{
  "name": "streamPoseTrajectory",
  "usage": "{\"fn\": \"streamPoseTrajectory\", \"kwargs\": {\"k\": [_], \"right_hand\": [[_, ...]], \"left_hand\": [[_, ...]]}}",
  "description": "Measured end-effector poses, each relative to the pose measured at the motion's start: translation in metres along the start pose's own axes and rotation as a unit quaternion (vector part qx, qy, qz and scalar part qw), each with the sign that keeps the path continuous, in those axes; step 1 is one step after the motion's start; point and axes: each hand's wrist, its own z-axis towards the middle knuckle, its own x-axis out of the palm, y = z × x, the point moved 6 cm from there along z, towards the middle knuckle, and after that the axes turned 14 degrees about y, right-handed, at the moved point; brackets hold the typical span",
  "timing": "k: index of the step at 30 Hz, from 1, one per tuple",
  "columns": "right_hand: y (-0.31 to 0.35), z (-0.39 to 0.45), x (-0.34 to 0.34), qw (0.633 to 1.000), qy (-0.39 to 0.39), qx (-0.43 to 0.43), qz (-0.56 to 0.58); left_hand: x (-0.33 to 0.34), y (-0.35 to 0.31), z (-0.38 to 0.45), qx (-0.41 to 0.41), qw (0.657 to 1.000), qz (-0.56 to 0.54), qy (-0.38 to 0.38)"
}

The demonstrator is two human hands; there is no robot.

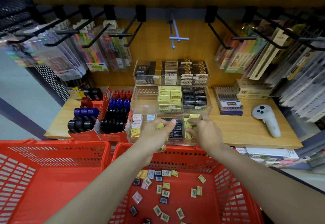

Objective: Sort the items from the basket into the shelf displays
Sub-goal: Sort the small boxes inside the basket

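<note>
1. Gripped in the left hand [155, 132] are several yellow erasers [160, 126], the fingers curled round them just above the front tier of the clear display [172, 108].
2. One yellow eraser is pinched by the right hand [202, 128] and is being set into the yellow compartment [190, 127] of that front tier, to the right of the black erasers [176, 128].
3. Many loose erasers [166, 188] are left in the red basket [228, 179], directly below the display's front edge; a second red basket [52, 171] stands to the left of it.
4. It is judged that an eraser could slip from the crowded left grip, since one yellow piece is seen low at the palm.
5. A yellow eraser could be dropped among the black ones, the compartments being narrow and side by side.
</note>
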Motion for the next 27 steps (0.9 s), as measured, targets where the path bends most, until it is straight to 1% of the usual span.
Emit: {"fn": "streamPoseTrajectory", "kwargs": {"k": [4, 6, 8, 10, 12, 13, 15, 19, 22, 24, 25, 26, 27], "right_hand": [[0.004, 0.006, -0.002, 0.999, 0.039, 0.006, -0.014], [0.004, 0.003, -0.007, 0.999, 0.048, 0.005, 0.004], [0.009, -0.007, -0.021, 0.996, 0.018, -0.038, 0.082], [0.019, -0.02, -0.042, 0.975, -0.007, -0.102, 0.197], [0.034, -0.035, -0.061, 0.946, 0.021, -0.168, 0.275], [0.041, -0.043, -0.067, 0.936, 0.048, -0.196, 0.288], [0.053, -0.057, -0.075, 0.931, 0.084, -0.227, 0.271], [0.058, -0.073, -0.073, 0.947, 0.065, -0.203, 0.241], [0.059, -0.078, -0.064, 0.95, 0.088, -0.175, 0.245], [0.057, -0.08, -0.063, 0.944, 0.093, -0.169, 0.269], [0.055, -0.079, -0.063, 0.932, 0.096, -0.164, 0.309], [0.051, -0.079, -0.063, 0.91, 0.103, -0.149, 0.373], [0.045, -0.077, -0.064, 0.878, 0.108, -0.12, 0.451]], "left_hand": [[0.002, -0.001, -0.002, -0.001, 1.0, 0.007, 0.002], [0.004, -0.002, -0.003, -0.008, 1.0, -0.005, 0.007], [0.007, -0.001, -0.005, -0.024, 0.997, -0.063, 0.021], [0.011, -0.001, -0.007, -0.046, 0.987, -0.149, 0.045], [0.015, -0.002, -0.009, -0.055, 0.977, -0.197, 0.067], [0.017, -0.003, -0.01, -0.052, 0.974, -0.207, 0.077], [0.021, -0.004, -0.011, -0.039, 0.973, -0.206, 0.094], [0.034, -0.007, -0.015, -0.028, 0.983, -0.133, 0.126], [0.041, -0.01, -0.02, -0.03, 0.986, -0.085, 0.14], [0.043, -0.008, -0.023, -0.04, 0.981, -0.092, 0.166], [0.043, -0.007, -0.024, -0.043, 0.976, -0.112, 0.183], [0.043, -0.007, -0.025, -0.042, 0.971, -0.13, 0.198], [0.042, -0.008, -0.025, -0.038, 0.966, -0.145, 0.209]]}}
